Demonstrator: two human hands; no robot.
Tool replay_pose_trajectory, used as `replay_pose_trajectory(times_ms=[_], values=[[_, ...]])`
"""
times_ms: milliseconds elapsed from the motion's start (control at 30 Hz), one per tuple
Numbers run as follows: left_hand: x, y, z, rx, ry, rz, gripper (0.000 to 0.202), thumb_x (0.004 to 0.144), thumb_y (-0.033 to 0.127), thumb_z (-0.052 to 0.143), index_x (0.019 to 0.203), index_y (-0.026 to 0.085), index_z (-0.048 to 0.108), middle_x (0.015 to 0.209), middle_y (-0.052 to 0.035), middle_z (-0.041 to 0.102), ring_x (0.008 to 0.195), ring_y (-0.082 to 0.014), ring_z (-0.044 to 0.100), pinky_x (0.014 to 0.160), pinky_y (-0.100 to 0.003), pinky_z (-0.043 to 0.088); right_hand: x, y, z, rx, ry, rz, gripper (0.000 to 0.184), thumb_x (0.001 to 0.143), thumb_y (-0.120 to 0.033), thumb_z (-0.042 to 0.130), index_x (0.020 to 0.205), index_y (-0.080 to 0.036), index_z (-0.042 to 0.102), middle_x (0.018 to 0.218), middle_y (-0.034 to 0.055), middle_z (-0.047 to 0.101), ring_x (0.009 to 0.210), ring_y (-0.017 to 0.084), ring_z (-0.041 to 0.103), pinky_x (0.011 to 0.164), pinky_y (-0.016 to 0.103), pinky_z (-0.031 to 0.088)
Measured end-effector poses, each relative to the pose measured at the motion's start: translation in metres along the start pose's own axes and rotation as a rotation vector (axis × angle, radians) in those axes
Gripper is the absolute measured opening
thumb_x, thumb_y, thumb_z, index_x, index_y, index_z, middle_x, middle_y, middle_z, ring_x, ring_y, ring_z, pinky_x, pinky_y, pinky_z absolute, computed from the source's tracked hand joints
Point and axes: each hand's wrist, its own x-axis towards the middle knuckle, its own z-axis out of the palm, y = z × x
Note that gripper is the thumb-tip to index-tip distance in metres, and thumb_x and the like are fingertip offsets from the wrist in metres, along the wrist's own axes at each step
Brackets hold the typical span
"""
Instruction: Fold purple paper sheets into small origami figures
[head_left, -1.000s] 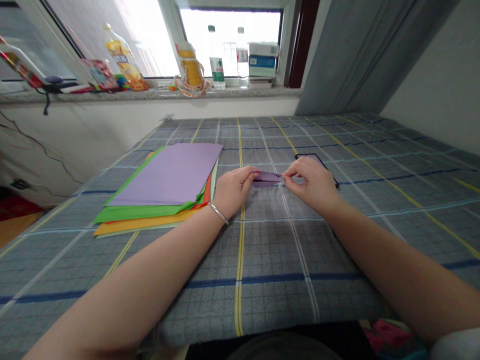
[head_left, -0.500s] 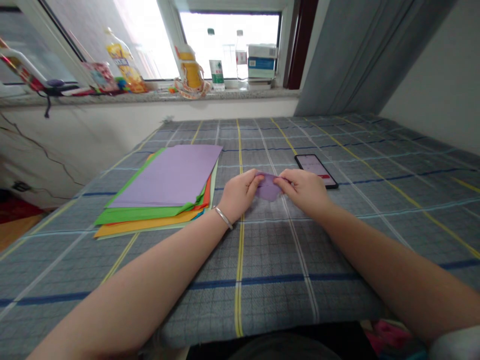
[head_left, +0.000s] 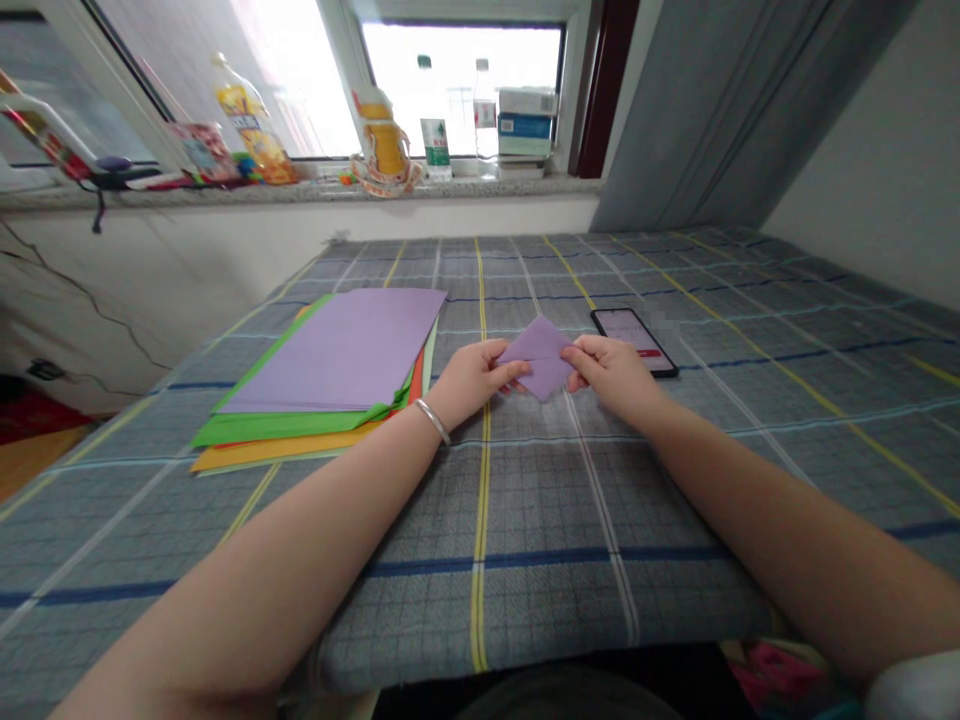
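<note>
A small folded piece of purple paper [head_left: 543, 352], diamond-shaped with a crease across its middle, is held between my two hands just over the checked cloth. My left hand [head_left: 480, 378] pinches its left corner, thumb on top. At the opposite corner, my right hand [head_left: 606, 368] grips the paper between thumb and fingers. A silver bangle [head_left: 433, 421] circles my left wrist. Beyond my right hand lies a phone [head_left: 626, 335] with its screen lit. To the left of my hands rests a stack of coloured paper [head_left: 337, 345], purple on top, with green and orange sheets beneath.
A grey checked cloth [head_left: 540, 500] covers the surface under my arms. Along the windowsill [head_left: 300, 192] stand a yellow-labelled bottle [head_left: 251, 125], a yellow cup [head_left: 384, 140], two clear bottles and several boxes [head_left: 525, 125]. A grey curtain [head_left: 697, 110] hangs at the right.
The purple paper has opened from a narrow folded shape into a flat diamond facing me. My fingers have shifted to its left and right corners.
</note>
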Motion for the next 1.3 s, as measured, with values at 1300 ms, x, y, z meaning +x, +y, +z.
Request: replay_pose_trajectory(times_ms=[1300], values=[[-0.007, 0.008, 0.008, 0.637, 0.218, 0.181, 0.016, 0.088, 0.029, 0.059, 0.087, 0.019, 0.071, 0.084, -0.0054, 0.067, 0.077, -0.0196, 0.062, 0.073, -0.031, 0.045, -0.001, 0.002, 0.007, -0.022, 0.216, -0.246, 0.039, 0.078, -0.030, 0.069, 0.116, -0.026, 0.064, 0.115, 0.0063, 0.067, 0.094, 0.022, 0.063, 0.069, 0.034, 0.053]])
